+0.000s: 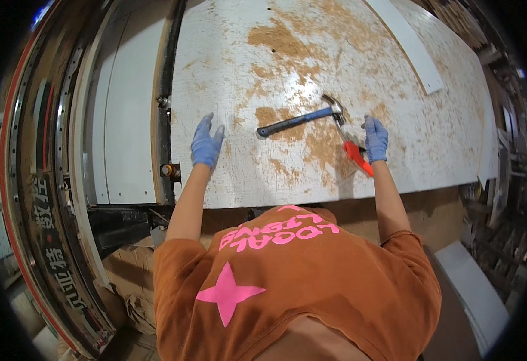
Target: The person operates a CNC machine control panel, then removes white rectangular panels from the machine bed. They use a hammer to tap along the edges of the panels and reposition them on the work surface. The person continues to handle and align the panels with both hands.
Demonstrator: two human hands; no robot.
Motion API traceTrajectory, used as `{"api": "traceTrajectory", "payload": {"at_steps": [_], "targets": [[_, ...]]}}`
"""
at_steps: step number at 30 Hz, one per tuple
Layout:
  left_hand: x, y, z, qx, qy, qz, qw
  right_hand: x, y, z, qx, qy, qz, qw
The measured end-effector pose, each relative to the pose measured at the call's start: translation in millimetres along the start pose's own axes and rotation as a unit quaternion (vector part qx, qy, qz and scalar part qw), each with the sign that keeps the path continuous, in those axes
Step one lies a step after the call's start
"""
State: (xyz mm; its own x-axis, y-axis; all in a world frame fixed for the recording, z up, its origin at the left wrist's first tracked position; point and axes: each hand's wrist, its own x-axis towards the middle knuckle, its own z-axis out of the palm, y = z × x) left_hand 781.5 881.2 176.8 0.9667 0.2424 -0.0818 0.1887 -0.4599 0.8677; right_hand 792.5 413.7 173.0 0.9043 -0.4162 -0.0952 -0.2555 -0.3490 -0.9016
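Both my hands wear light blue gloves and are over the worn white tabletop [239,174]. My left hand [207,143] is near the table's left side, its thumb and fingers apart and nothing in them. Between my hands lies a claw hammer [299,122] with a blue and black handle, its head toward the right. A tool with a red-orange handle [357,157] and a thin metal part meets the hammer head. Just right of that handle is my right hand [376,141], fingers loosely bent and apart, holding nothing I can see.
A long white board strip [411,51] lies at the far right of the tabletop. Along the left runs a machine rail [50,198] beside a white panel [134,114]. Knobs [168,170] stick out at the table's left edge. Another white board [471,295] leans at the lower right.
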Motion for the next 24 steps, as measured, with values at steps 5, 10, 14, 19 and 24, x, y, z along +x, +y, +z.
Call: {"api": "traceTrajectory", "payload": {"at_steps": [5,10,14,19,24], "targets": [[-60,-28,-21,-0.008,-0.034,0.024,0.999,-62,37,-21,-0.095,0.054,-0.024,0.994],[-68,-15,-1,0.063,-0.062,0.140,0.986,-102,23,11,-0.142,0.008,-0.081,0.987],[-50,21,40,0.186,-0.054,0.260,0.946,-100,20,28,-0.263,-0.065,-0.183,0.945],[-34,60,85,0.313,-0.113,0.239,0.912,-81,53,18,-0.393,-0.031,-0.216,0.893],[-46,72,105,0.361,-0.172,0.134,0.907,-50,76,-3,-0.400,-0.038,-0.256,0.879]]}}
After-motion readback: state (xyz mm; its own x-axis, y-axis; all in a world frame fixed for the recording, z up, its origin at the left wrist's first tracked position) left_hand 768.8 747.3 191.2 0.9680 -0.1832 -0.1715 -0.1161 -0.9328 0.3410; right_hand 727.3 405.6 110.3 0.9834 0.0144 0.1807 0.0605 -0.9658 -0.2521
